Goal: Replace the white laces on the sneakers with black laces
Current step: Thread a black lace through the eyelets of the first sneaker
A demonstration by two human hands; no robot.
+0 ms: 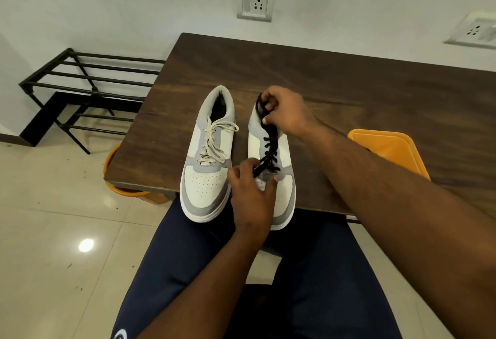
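Observation:
Two grey and white sneakers stand side by side at the near edge of the dark wooden table [335, 75], toes toward me. The left sneaker [208, 177] carries a tied white lace [214, 137]. The right sneaker [284, 193] is threaded with a black lace [271, 145]. My right hand [287, 112] pinches the black lace ends at the top of the tongue near the collar. My left hand [251, 193] lies over the right sneaker's toe and pinches the lowest part of the black lace.
An orange plastic chair [389, 148] stands to the right beyond the table edge. An orange tub [115, 180] sits on the floor under the table's left corner. A black metal shoe rack [80, 89] stands by the wall at left. My legs are below the table edge.

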